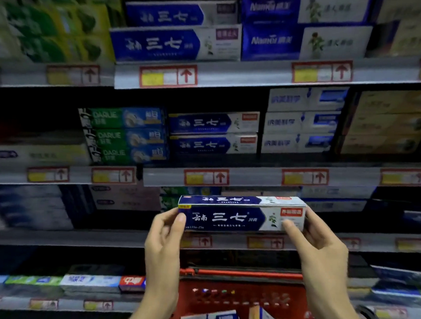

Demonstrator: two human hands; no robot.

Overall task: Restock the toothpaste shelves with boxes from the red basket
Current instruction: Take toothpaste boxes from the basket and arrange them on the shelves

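Stocked shelves [228,180] behind; left hand [165,238] and right hand [320,242] pinch blue box [240,216] ends above red basket [242,274]

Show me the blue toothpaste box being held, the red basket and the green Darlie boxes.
blue toothpaste box [225,218]: head view, middle of its front face.
red basket [232,302]: head view, its perforated far wall.
green Darlie boxes [112,135]: head view, front of the middle box.

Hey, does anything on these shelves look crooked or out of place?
The stack of green boxes on the middle shelf sits turned at an angle, end faces showing, unlike the blue boxes squarely beside it. Nothing looks damaged.
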